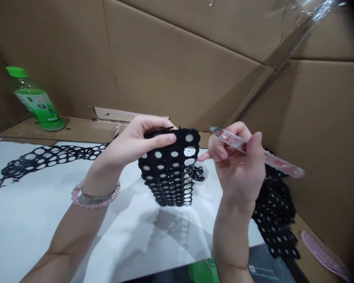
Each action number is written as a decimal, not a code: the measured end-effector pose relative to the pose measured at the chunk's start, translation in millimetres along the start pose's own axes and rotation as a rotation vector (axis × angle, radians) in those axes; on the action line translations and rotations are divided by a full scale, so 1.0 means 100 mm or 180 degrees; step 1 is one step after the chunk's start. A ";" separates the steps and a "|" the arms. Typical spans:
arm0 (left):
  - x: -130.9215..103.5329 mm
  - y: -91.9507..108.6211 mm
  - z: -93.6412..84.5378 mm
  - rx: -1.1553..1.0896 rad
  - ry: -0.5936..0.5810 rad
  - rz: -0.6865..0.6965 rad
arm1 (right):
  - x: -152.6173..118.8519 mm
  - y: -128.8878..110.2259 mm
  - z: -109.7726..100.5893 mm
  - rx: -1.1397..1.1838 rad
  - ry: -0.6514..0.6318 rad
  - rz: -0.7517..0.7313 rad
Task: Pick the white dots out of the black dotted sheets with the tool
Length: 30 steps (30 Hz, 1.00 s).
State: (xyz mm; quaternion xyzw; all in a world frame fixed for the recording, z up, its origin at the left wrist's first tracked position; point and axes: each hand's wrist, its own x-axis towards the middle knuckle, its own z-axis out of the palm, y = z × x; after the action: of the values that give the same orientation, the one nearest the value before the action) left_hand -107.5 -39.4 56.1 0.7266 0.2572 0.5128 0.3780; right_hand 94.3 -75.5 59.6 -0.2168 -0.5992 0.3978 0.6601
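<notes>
- Step in hand, as I judge it: spotted black mesh (162, 167) held up for close work; it hangs over the white tabletop (118, 243), mid-width.
- Left hand (132, 143): thumb in front, fingers behind, closed on the mesh's upper end.
- Right hand (238, 169): thumb and fingers closed around a clear, red-flecked pointed tool (283, 164); little finger out towards the mesh, contact unclear.
- Tip stands apart from the mesh; bringing it in would call for a steady left pinch and fine aim.
- Textures: matte, pliable, round-holed; white cup (207, 173) behind holds black scraps (198, 173); lacy strip (47, 155) towards left edge; dark folded pile (275, 212) overhangs right edge.
</notes>
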 end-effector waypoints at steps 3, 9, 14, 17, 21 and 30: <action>-0.01 -0.03 -0.01 0.0035 0.0114 -0.0099 | 0.00 0.05 0.04 -0.0005 0.0153 -0.0058; -0.01 -0.04 0.00 0.0154 0.0306 -0.0054 | 0.03 0.12 -0.01 0.0006 0.0202 -0.0053; 0.00 0.03 0.05 0.0200 0.0364 -0.0051 | 0.03 0.16 0.01 -0.0261 0.0129 0.0142; -0.01 0.09 0.08 0.0195 0.0395 -0.0032 | 0.02 0.17 0.00 -0.0279 0.0035 0.0144; -0.03 0.15 0.11 0.0213 0.0481 -0.0045 | 0.01 0.14 0.01 -0.0212 0.0004 0.0037; -0.03 0.23 0.15 0.0354 0.0682 -0.0054 | -0.03 0.09 0.03 -0.0556 0.0121 -0.0221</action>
State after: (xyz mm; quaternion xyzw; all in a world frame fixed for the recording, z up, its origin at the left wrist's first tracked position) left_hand -94.8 -59.3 70.5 0.6853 0.3303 0.5693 0.3117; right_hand 89.2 -72.9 51.6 -0.2601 -0.6262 0.3167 0.6633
